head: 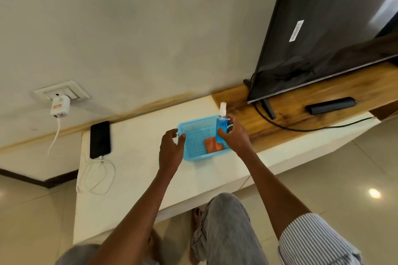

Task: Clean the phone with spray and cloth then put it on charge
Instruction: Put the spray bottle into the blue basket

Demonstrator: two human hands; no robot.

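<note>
On the wall at far left, a white switch plate (pixel 61 92) with a white multi-port charger (pixel 59 106) plugged in; small red label on its face, writing too small to read. White charging cable (pixel 94 175) hanging down, coiled at the near-left edge of the pale desk (pixel 137 135), plugged into the bottom end of the black phone (pixel 100 139). Phone flat on the desk, screen dark, up against the wall.

Left hand (pixel 171 149) at the left rim of the blue perforated basket (pixel 193 133), grip loosely spread, fingertips touching or just beside the rim. Folded orange cloth (pixel 212 145) lying inside the basket.

Right hand (pixel 233 134) with grip pinching a spray bottle (pixel 221 127) of blue liquid, white nozzle upright, over the basket's right side.

Further right, wooden shelf (pixel 301 101) carrying a tilted black TV (pixel 333 28); top sticker showing a "YouTube" logo, other stickers and a barcode strip unreadable. Black remote (pixel 330 105) lying on the shelf, black power cord (pixel 301 128) trailing past.
</note>
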